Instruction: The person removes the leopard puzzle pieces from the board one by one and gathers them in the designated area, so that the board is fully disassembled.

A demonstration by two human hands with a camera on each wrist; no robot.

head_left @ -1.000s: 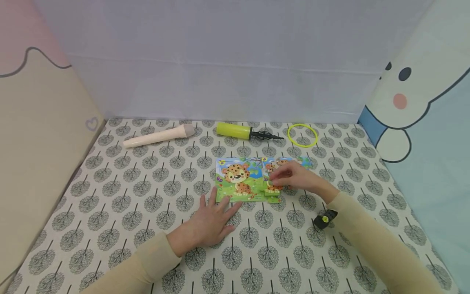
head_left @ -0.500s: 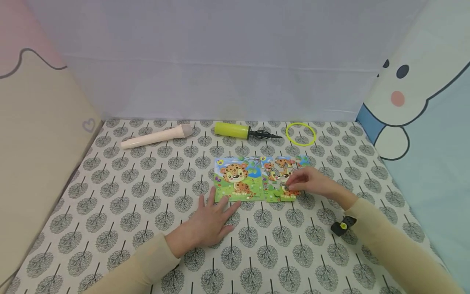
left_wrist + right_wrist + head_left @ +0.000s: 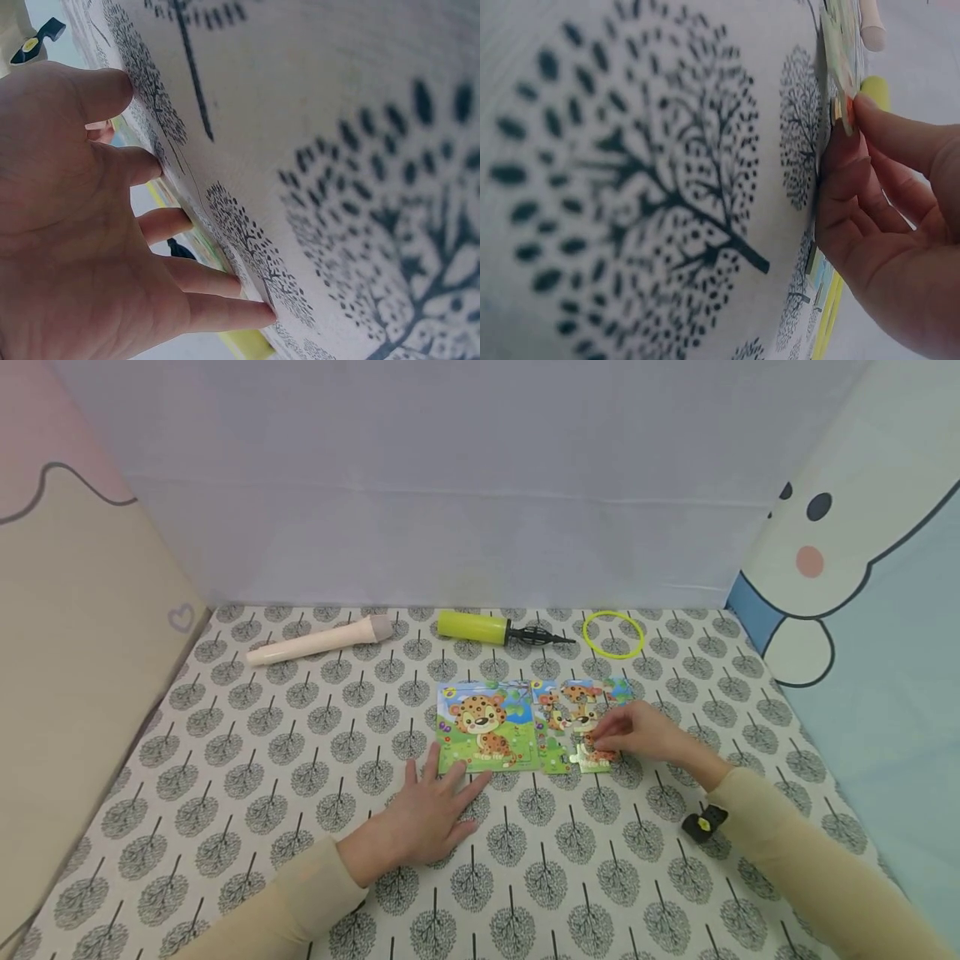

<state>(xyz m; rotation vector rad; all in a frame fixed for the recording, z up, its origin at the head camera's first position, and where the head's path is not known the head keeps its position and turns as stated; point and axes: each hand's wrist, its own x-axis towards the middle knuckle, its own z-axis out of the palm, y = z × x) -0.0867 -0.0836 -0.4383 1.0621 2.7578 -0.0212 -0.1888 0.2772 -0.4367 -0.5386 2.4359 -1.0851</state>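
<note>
My left hand (image 3: pixel 433 814) lies with fingers straight and spread at the lower left of a leopard picture card (image 3: pixel 491 727). Two of its fingertips touch the card's front edge; in the left wrist view the fingertips rest on the cloth. My right hand (image 3: pixel 647 735) pinches a jigsaw piece (image 3: pixel 595 762) between thumb and fingers; this piece shows spotted legs over green grass. In the right wrist view the pinched piece (image 3: pixel 842 90) stands tilted, close to the table. Under it lies a partly filled leopard puzzle (image 3: pixel 555 693), whose right side my fingers partly cover.
Along the back of the table lie a pale microphone-shaped stick (image 3: pixel 318 641), a yellow-green hand pump (image 3: pixel 472 627) with a black nozzle, and a yellow ring (image 3: pixel 613 635). The tree-patterned cloth (image 3: pixel 315 827) covers the table. Fabric walls stand at the back and both sides.
My right hand has moved right with the jigsaw piece, from the puzzle's left part to its lower right, and the piece has tilted slightly. My left hand stays in place.
</note>
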